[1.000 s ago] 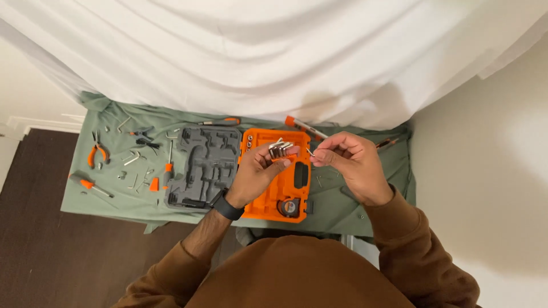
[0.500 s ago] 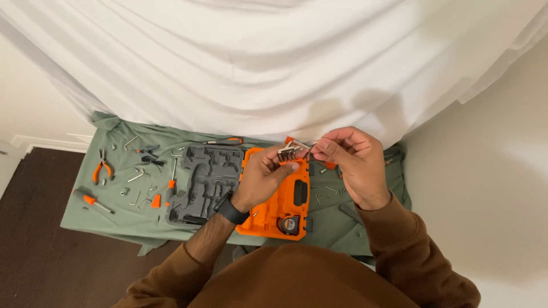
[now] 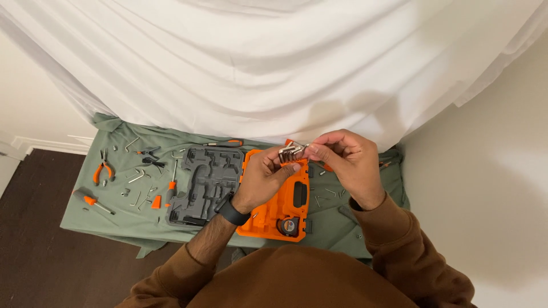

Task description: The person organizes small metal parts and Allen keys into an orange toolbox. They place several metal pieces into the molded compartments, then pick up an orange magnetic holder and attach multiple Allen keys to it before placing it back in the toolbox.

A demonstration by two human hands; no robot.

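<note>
Just above the centre of the frame, the left hand is closed around a small holder of metal hex keys, thumb pressed up against its lower edge and fingers curled behind it, so the bundle sits at the very top of the grip, sticking out past the fingertips. The right hand meets it from the right side of the frame: its thumb and forefinger are pinched narrowly together on the tip of one key at the bundle's upper right, though at this size it is hard to tell whether that key is seated in the holder or only touching it. The hex keys look like a short row of thin, silvery, bent rods packed side by side, with a hint of orange plastic under them. Both hands hover over the orange half of an open tool case, whose lower end holds a round tape measure. The grey moulded half of the case lies just left of it, its recesses bare. Everything rests on a green cloth, where orange-handled pliers, an orange-handled screwdriver and loose small metal pieces lie scattered at the left of the frame.
</note>
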